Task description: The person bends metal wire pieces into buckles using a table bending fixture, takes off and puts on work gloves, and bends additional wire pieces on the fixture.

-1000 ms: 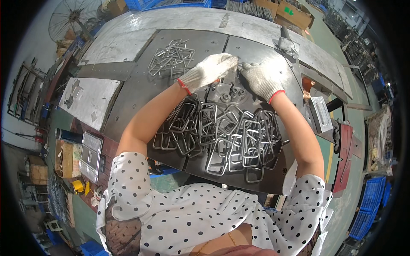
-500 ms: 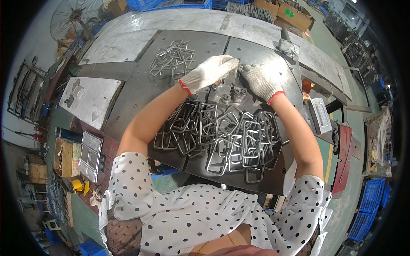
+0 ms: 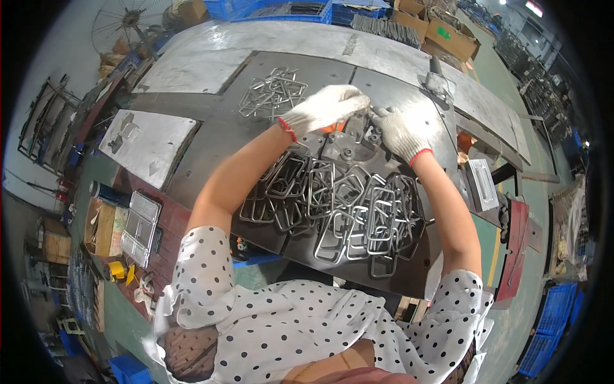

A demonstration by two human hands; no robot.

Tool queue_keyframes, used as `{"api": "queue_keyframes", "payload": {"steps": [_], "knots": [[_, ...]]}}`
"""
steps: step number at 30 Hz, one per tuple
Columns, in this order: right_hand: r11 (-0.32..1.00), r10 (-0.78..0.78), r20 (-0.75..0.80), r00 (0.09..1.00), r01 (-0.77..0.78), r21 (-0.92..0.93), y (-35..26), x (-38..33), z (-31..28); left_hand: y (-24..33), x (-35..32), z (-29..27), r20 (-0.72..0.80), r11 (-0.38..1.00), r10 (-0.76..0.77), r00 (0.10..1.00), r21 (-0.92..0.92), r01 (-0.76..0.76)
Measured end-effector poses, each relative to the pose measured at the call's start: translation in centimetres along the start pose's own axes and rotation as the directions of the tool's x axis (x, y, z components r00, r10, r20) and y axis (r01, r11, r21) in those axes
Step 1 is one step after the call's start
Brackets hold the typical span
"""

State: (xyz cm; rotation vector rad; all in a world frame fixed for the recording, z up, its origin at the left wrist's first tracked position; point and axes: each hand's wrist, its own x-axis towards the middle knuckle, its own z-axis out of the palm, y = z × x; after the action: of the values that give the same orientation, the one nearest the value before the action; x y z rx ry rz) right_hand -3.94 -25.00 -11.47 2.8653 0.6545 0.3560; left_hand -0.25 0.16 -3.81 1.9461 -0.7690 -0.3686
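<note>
the gloved left hand (image 3: 325,107) lies curled, fingers down on the metal fixture (image 3: 348,146); its grip cannot be made out. the right hand (image 3: 403,128) presses there too, above the heap of wire frames (image 3: 339,205).

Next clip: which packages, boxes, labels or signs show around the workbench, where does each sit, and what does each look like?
Brown cardboard boxes: far edge beyond the bench, open tops, one with a small green label.
Blue plastic crates: top edge, ribbed and rectangular.
Blue plastic crates at lower right: on the floor, stacked.
Small brown cardboard box: left of the bench, low, open.
No screens or signs are visible.
</note>
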Motion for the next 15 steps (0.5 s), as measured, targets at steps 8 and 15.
{"api": "queue_keyframes", "payload": {"steps": [8, 15], "knots": [[0.98, 0.082, 0.059, 0.995, -0.092, 0.179, 0.2, -0.1, 0.0, -3.2, -6.3, -10.4, -0.387, 0.889, 0.184, 0.903, 0.457, 0.015], [0.985, 0.068, 0.045, 0.997, -0.075, 0.156, 0.6, 0.5, 0.2, -10.3, -8.6, -7.5, -0.182, 0.571, 0.335, 0.924, 0.819, -0.045]]}}
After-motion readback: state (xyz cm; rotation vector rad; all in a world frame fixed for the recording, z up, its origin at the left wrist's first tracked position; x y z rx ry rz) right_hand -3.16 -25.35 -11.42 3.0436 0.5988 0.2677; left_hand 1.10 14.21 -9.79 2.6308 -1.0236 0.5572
